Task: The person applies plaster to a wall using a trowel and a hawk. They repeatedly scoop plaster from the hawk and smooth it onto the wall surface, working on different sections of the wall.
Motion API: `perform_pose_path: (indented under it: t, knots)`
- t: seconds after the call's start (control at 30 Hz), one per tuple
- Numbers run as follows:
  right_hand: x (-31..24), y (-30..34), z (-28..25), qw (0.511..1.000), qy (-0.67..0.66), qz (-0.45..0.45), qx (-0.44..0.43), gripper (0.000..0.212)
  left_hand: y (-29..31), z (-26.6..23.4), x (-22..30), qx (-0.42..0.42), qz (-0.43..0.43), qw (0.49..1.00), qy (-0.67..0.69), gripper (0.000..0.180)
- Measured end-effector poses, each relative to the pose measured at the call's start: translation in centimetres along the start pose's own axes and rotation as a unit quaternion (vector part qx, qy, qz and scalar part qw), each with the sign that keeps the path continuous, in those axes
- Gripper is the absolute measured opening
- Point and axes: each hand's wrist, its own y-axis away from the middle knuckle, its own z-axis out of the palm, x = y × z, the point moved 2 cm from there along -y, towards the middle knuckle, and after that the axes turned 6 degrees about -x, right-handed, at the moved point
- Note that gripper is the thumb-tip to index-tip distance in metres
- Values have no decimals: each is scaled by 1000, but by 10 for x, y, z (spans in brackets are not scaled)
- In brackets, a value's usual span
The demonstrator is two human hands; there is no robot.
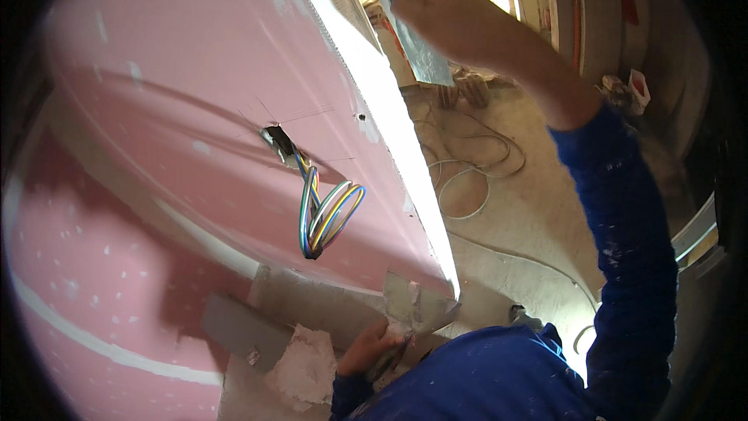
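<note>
My right hand point(460, 19) is raised at the upper right, its fingers closed around a wide metal drywall knife point(425, 58). That blade hangs just right of the bright white corner edge point(382, 101) of a pink plasterboard wall point(195, 54); I cannot tell whether they touch. Low in the middle, my left hand point(372, 349) grips a putty knife point(405, 300), its broad blade smeared with compound. The blade lies near the bottom end of the corner edge.
A coiled bundle of coloured wires point(312, 218) hangs from a cut hole point(278, 143) in the wall. Left of my left hand are a pale lump of compound point(305, 366) and a flat grey board point(245, 331). Loose cable point(487, 195) loops over the floor.
</note>
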Motion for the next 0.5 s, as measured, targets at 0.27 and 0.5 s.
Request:
perform_pose_path:
  t: [0.27,0.5]
  knots:
    - [-53,-33,2,994,44,-37,91,10,21,3,-3,-3,-43,994,104,39]
    - [-19,51,13,756,-574,314,-19,19,14,9,10,9,-74,994,77,41]
